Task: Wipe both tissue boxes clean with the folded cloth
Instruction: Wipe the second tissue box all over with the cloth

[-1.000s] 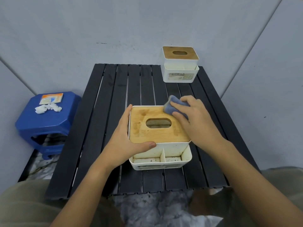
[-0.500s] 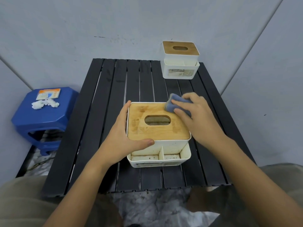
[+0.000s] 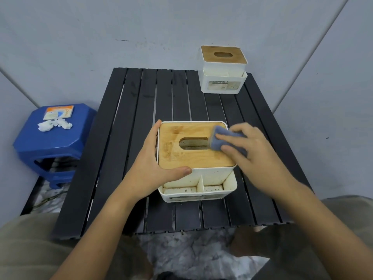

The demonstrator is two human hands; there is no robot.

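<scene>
On the slatted table (image 3: 129,150), near tissue box (image 3: 196,158) — stained wooden lid, left hand (image 3: 153,164) gripping it, right hand (image 3: 252,150) pinching blue cloth (image 3: 217,142).

Black slatted table (image 3: 129,158), near tissue box (image 3: 193,178), far tissue box (image 3: 222,81)

Soft, even light with no glare

The right hand (image 3: 256,152) looks a little blurry. Shadows are faint. Wall lines bend near the picture's edges.

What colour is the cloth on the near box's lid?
Blue-grey cloth, seen in the head view.
</scene>
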